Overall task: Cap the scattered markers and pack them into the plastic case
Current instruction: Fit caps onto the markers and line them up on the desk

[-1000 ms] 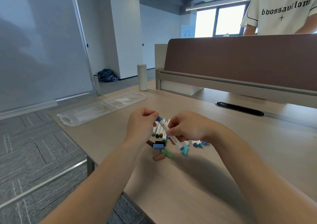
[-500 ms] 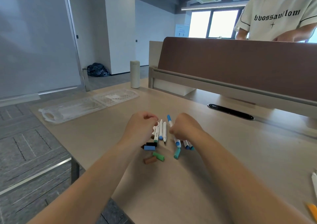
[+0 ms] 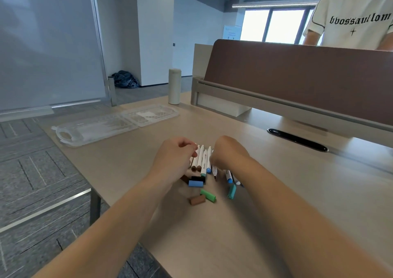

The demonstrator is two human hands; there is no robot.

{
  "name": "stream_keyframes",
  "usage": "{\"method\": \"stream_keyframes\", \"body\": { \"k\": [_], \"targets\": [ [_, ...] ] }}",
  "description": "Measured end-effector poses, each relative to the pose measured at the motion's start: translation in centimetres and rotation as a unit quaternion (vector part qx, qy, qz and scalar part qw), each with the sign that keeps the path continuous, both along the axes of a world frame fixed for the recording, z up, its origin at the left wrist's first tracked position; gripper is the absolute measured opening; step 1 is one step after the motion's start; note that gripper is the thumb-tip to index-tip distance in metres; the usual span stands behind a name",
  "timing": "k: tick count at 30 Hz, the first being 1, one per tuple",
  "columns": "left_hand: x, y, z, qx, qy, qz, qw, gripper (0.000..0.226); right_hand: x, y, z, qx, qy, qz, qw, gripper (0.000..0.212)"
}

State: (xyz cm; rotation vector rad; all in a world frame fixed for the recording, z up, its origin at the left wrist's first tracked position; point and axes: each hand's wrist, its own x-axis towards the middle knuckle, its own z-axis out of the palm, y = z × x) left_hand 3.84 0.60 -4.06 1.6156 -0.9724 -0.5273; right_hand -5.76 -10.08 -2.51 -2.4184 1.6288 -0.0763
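Just below the middle of the frame, a row of white-barrelled markers (image 3: 201, 160) lies side by side on the pale wooden desk (image 3: 276, 214), coloured ends toward the camera. At least one of them shows a bare tip. Lower in the frame sit the loose caps: a black cap (image 3: 198, 178) touching a light blue cap (image 3: 195, 183), a green cap (image 3: 208, 195) against a brown cap (image 3: 197, 200), and a teal cap (image 3: 231, 191) a little to the right.

Both hands meet over the upper ends of the row, close together. The left hand (image 3: 174, 160) has curled fingers at the marker ends. The right hand (image 3: 228, 152) shows only its back, fingers hidden. I cannot tell whether either one grips a marker.

These markers look light and stiff, with smooth round barrels that will likely roll and slip. A pinch at mid-barrel should steady one while the other hand takes a cap by its sides and pushes it on straight. Bare tips could smear skin or wood.

Toward the middle left lies the clear plastic case (image 3: 95, 128), open flat and well apart from the markers. It looks thin and light, so it may skid when markers are pressed in.

Beyond it stand a cream cylindrical bottle (image 3: 174, 86) and a brown desk partition (image 3: 297, 75), with a person in a white printed T-shirt (image 3: 350, 16) at the upper right.
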Motion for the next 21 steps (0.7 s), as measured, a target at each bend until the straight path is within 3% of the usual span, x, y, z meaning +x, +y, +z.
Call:
{"method": "stream_keyframes", "body": {
  "k": [3,11,16,21],
  "targets": [
    [0.3,0.2,-0.1,-0.002,-0.003,0.000,1.000,0.017,0.6,0.4,0.6,0.013,0.063,0.011,0.998,0.022],
    [0.9,1.3,-0.1,0.048,-0.103,-0.020,0.993,0.010,0.5,1.1,1.3,0.002,0.076,0.039,0.996,0.018],
    [1.6,1.9,-0.8,0.146,-0.225,-0.041,0.963,0.018,-1.6,2.5,2.5,0.066,-0.049,0.039,0.996,0.024],
    [2.3,2.3,-1.6,0.205,-0.295,-0.082,0.930,0.032,-3.6,3.9,2.6,0.154,-0.212,0.025,0.965,0.019]
  ]
}}
